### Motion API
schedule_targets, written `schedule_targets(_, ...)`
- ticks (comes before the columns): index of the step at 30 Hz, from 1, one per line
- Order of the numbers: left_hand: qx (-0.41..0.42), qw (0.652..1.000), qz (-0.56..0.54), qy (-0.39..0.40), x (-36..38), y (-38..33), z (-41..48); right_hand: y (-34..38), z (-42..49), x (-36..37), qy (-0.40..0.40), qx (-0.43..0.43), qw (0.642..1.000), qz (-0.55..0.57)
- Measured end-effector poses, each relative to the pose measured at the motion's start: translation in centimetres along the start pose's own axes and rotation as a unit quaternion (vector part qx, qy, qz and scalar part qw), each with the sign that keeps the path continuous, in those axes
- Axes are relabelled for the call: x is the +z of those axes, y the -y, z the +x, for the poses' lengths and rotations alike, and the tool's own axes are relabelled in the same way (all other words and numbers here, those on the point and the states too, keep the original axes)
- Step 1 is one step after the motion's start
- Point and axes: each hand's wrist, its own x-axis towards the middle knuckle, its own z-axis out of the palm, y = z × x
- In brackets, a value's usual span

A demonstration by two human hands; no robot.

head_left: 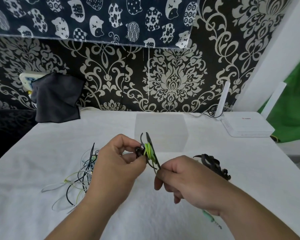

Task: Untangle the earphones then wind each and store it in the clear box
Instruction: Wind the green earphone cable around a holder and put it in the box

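Observation:
My left hand pinches a small coil of black and green earphone cable by its earbuds, held above the white table. My right hand grips the cable's free end just right of the coil; a mint green jack plug hangs below my right wrist. A tangle of black, white and green earphone cables lies on the cloth to the left. A wound black earphone bundle lies to the right. The clear box stands behind my hands.
A white router with an upright antenna sits at the back right of the table. A dark grey cloth hangs over a wall socket at the back left. The white tablecloth covers the table.

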Motion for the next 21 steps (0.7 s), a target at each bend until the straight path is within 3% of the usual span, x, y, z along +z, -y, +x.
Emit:
schedule_targets(5,0.041,0.991,0.124,-0.020,-0.1,0.1,0.1,0.8,-1.0,-1.0,0.021,-0.025,0.999,-0.040)
schedule_targets(9,0.056,0.973,0.226,0.008,-0.2,0.2,0.1,1.3,-1.4,-1.8,-0.027,-0.058,0.995,-0.078)
schedule_targets(14,0.033,0.978,0.201,0.036,-0.4,-0.1,0.3,1.1,-1.6,-2.5,-0.097,-0.061,0.992,-0.062)
schedule_targets(21,0.006,0.987,0.151,0.053,-0.6,-0.5,0.5,1.1,-1.3,-2.4,-0.131,-0.037,0.991,0.020)
